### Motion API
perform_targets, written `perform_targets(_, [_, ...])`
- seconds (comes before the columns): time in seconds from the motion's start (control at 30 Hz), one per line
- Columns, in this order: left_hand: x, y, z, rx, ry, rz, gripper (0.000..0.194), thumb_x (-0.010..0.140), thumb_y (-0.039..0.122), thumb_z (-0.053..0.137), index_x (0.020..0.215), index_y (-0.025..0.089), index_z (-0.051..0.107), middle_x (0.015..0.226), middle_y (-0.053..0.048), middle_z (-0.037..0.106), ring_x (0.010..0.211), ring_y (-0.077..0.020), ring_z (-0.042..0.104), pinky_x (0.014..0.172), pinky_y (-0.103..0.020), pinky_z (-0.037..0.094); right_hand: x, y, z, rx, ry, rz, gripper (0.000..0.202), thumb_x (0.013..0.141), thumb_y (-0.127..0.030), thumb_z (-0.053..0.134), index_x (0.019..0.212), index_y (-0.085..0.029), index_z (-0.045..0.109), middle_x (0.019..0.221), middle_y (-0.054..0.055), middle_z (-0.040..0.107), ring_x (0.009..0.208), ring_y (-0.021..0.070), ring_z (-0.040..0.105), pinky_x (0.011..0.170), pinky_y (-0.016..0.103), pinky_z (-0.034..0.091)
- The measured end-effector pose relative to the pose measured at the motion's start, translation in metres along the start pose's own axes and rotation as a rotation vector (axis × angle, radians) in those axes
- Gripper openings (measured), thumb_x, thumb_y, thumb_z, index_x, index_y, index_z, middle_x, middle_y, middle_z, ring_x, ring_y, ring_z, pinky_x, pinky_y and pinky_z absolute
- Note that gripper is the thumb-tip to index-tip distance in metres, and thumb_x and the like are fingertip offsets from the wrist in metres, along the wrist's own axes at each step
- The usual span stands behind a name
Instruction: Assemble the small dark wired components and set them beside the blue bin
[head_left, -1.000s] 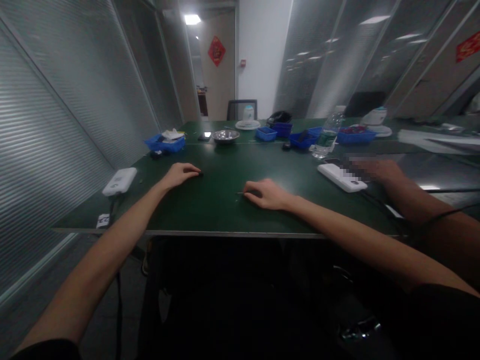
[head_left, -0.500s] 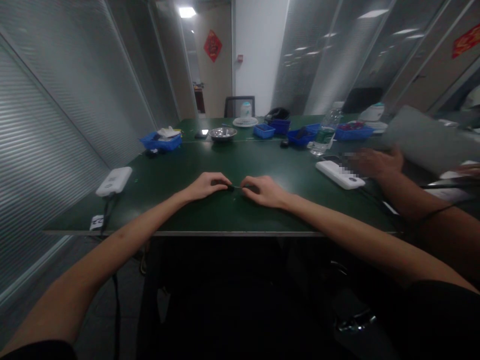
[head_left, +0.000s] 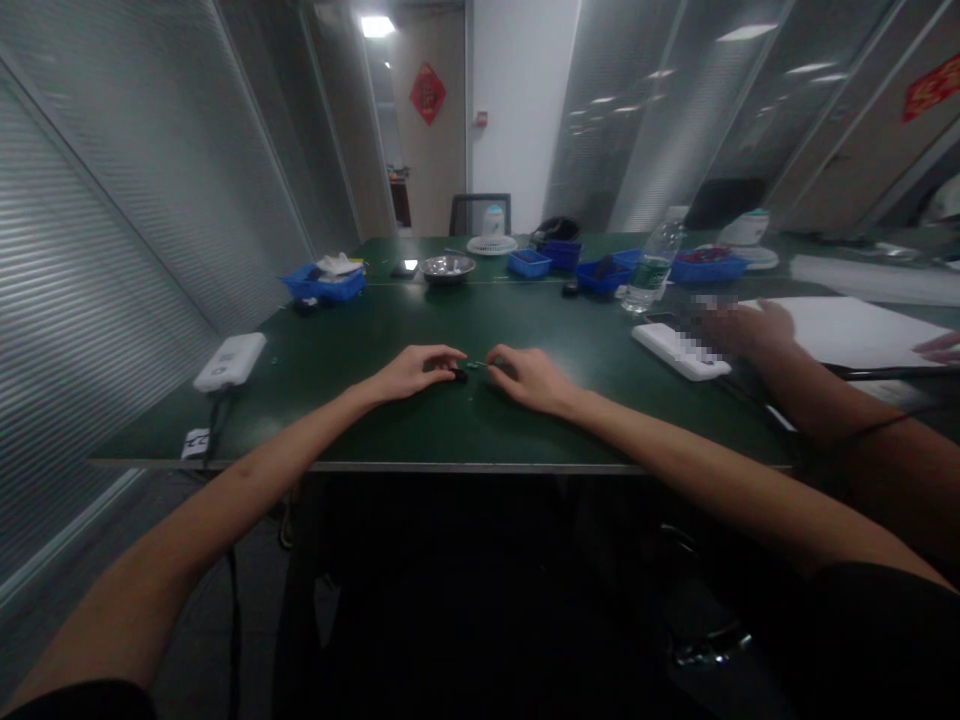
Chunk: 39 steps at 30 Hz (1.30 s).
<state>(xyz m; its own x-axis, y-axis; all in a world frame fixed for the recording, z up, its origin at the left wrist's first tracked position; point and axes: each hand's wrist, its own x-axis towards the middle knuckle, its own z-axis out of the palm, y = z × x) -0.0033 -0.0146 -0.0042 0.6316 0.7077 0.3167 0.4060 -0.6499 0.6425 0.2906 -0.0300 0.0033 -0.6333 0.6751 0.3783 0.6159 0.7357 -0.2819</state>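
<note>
My left hand (head_left: pixel 417 372) rests on the green table, thumb and fingers curled around a small black piece (head_left: pixel 460 376). Its exact kind is too small to make out. Facing it, my right hand (head_left: pixel 531 379) pinches a thin metallic tool (head_left: pixel 484 364) pointing left. At that tool's tip, just above and to the right of the black piece, shows a tiny green piece (head_left: pixel 472 365). Whether the tool grips the green piece or only touches it, I cannot tell.
A white power bank (head_left: pixel 231 362) lies left, another white device (head_left: pixel 679 350) right. Beside that one are a co-worker's hand (head_left: pixel 750 328) and white paper (head_left: pixel 847 325). Farther back stand a water bottle (head_left: pixel 654 265), a metal bowl (head_left: pixel 448 268) and blue trays (head_left: pixel 330 287).
The green piece now shows between my hands, apart from the black piece where the tool pointed before. My fingertips have moved slightly. At right, the co-worker's grey-white sheet has dropped flat.
</note>
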Motion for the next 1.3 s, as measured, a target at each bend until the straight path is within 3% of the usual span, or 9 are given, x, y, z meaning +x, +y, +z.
perform_targets(0.1, [0.000, 0.003, -0.001, 0.047, -0.004, 0.044, 0.029, 0.100, 0.035, 0.069, 0.125, 0.022, 0.075, 0.115, -0.010, 0.074, 0.104, -0.0235, 0.070, 0.095, -0.040, 0.054, 0.001, 0.000, 0.001, -0.055, 0.001, 0.052, 0.026, 0.106, -0.038, 0.053, 0.120, -0.021, 0.066, 0.089, 0.006, 0.074, 0.072, 0.0196, 0.063, 0.066, 0.029, 0.039])
perform_targets(0.2, [0.003, 0.007, 0.002, 0.113, -0.015, 0.122, 0.021, 0.102, 0.034, 0.066, 0.115, 0.023, 0.078, 0.130, -0.011, 0.070, 0.122, -0.0263, 0.064, 0.108, -0.045, 0.049, 0.002, 0.003, 0.002, -0.110, 0.012, 0.130, 0.028, 0.106, -0.040, 0.052, 0.121, -0.022, 0.067, 0.087, 0.006, 0.074, 0.071, 0.0208, 0.063, 0.064, 0.029, 0.037])
perform_targets(0.3, [0.010, 0.009, 0.007, 0.147, -0.051, 0.156, 0.022, 0.104, 0.031, 0.062, 0.120, 0.025, 0.076, 0.141, -0.010, 0.067, 0.134, -0.0265, 0.059, 0.115, -0.047, 0.043, 0.003, 0.004, 0.002, -0.136, 0.016, 0.177, 0.030, 0.106, -0.042, 0.051, 0.122, -0.023, 0.067, 0.087, 0.006, 0.074, 0.070, 0.0213, 0.062, 0.062, 0.030, 0.035])
perform_targets(0.4, [0.014, 0.003, 0.004, 0.205, -0.069, 0.128, 0.027, 0.106, 0.032, 0.058, 0.128, 0.026, 0.072, 0.133, -0.009, 0.071, 0.127, -0.0258, 0.063, 0.112, -0.046, 0.044, 0.003, 0.004, 0.000, -0.134, 0.009, 0.184, 0.031, 0.106, -0.043, 0.051, 0.123, -0.023, 0.067, 0.087, 0.006, 0.074, 0.070, 0.0211, 0.062, 0.062, 0.030, 0.035])
perform_targets(0.57, [-0.005, -0.038, -0.041, 0.315, 0.038, -0.056, 0.031, 0.102, 0.039, 0.061, 0.125, 0.024, 0.075, 0.125, -0.008, 0.075, 0.116, -0.0260, 0.069, 0.105, -0.041, 0.049, 0.001, 0.002, -0.003, -0.105, -0.010, 0.188, 0.030, 0.106, -0.043, 0.051, 0.122, -0.022, 0.067, 0.088, 0.006, 0.074, 0.070, 0.0206, 0.062, 0.062, 0.030, 0.036])
perform_targets(0.73, [-0.048, -0.098, -0.113, 0.404, 0.263, -0.443, 0.029, 0.090, 0.038, 0.072, 0.113, 0.023, 0.082, 0.119, -0.007, 0.079, 0.107, -0.0260, 0.072, 0.101, -0.037, 0.052, 0.002, 0.001, -0.004, -0.104, -0.025, 0.189, 0.030, 0.106, -0.043, 0.050, 0.122, -0.022, 0.066, 0.089, 0.006, 0.074, 0.069, 0.0192, 0.061, 0.062, 0.029, 0.035])
perform_targets(0.87, [-0.078, -0.132, -0.151, 0.406, 0.486, -0.712, 0.033, 0.081, 0.026, 0.077, 0.113, 0.020, 0.083, 0.110, -0.008, 0.081, 0.103, -0.0258, 0.075, 0.101, -0.035, 0.055, 0.003, 0.001, -0.002, -0.136, -0.016, 0.195, 0.029, 0.106, -0.043, 0.051, 0.122, -0.023, 0.066, 0.089, 0.005, 0.074, 0.072, 0.0194, 0.062, 0.063, 0.028, 0.035])
perform_targets(1.07, [-0.096, -0.146, -0.166, 0.512, 0.624, -0.849, 0.032, 0.081, 0.023, 0.076, 0.111, 0.018, 0.085, 0.108, -0.010, 0.081, 0.105, -0.0284, 0.075, 0.104, -0.037, 0.054, 0.002, -0.001, -0.004, -0.122, -0.024, 0.196, 0.030, 0.106, -0.043, 0.051, 0.121, -0.023, 0.066, 0.087, 0.005, 0.073, 0.071, 0.0192, 0.062, 0.063, 0.029, 0.035])
perform_targets(1.3, [-0.098, -0.143, -0.166, 0.667, 0.565, -0.776, 0.029, 0.082, 0.018, 0.071, 0.107, 0.018, 0.086, 0.116, -0.011, 0.080, 0.115, -0.0315, 0.072, 0.111, -0.041, 0.050, 0.002, -0.001, -0.005, -0.090, -0.031, 0.183, 0.030, 0.107, -0.044, 0.052, 0.122, -0.023, 0.067, 0.089, 0.006, 0.074, 0.072, 0.0190, 0.062, 0.064, 0.028, 0.037])
